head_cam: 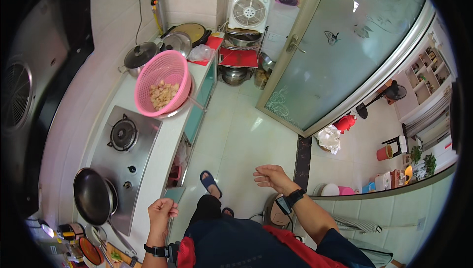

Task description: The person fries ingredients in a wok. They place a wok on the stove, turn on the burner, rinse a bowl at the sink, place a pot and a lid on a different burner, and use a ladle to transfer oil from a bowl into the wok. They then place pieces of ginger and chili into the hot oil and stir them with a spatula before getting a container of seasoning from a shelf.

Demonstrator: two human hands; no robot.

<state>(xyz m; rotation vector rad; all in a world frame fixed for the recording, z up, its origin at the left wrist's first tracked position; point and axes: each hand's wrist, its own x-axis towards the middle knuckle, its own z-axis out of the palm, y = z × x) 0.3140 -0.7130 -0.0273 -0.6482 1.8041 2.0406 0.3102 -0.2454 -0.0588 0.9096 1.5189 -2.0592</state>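
Observation:
My left hand [162,209] is beside the front edge of the white countertop [159,153], fingers curled in with nothing seen in them. Over the tiled floor, my right hand [272,177] is held out empty, its fingers loosely bent. Closest to the left hand are the steel gas hob [146,135] and a dark wok [92,196] tilted over its near end, handle towards me. Farther along the counter, a pink plastic colander [142,94] holds pale chopped pieces of food [163,95]. It leans over a metal basin [188,103].
A lidded pot [141,56] and an electric griddle [190,33] stand at the counter's far end. Ahead, a white box fan [249,11] tops a rack of pans. A frosted glass door [325,53] swings in from the right. Low cupboard doors [197,111] line the left.

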